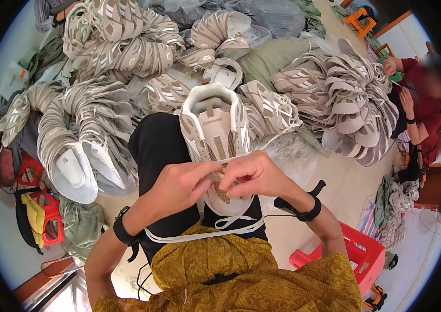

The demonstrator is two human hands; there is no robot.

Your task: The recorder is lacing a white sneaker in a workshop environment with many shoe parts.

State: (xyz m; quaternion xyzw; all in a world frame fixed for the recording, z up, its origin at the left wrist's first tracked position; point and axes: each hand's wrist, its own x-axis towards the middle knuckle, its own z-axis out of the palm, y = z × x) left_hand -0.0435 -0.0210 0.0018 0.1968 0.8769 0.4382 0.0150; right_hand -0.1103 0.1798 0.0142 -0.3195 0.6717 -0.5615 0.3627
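On my lap lies a beige and white sneaker upper, its padded heel opening pointing away from me and its toe towards my body. My left hand is closed at the left edge of its lacing area, thumb and forefinger pinched together there. Close beside it my right hand is curled in a pinch over the eyelets, with the white shoelace at its fingers. The fingertips partly cover each other, so the exact grip is hidden. Loose lace also trails across my thighs in front of the toe.
Bundles of nested shoe uppers lie to the left, with another large stack at the right. More uppers are heaped at the far side on plastic bags. A red plastic stool stands at my right; a person sits at far right.
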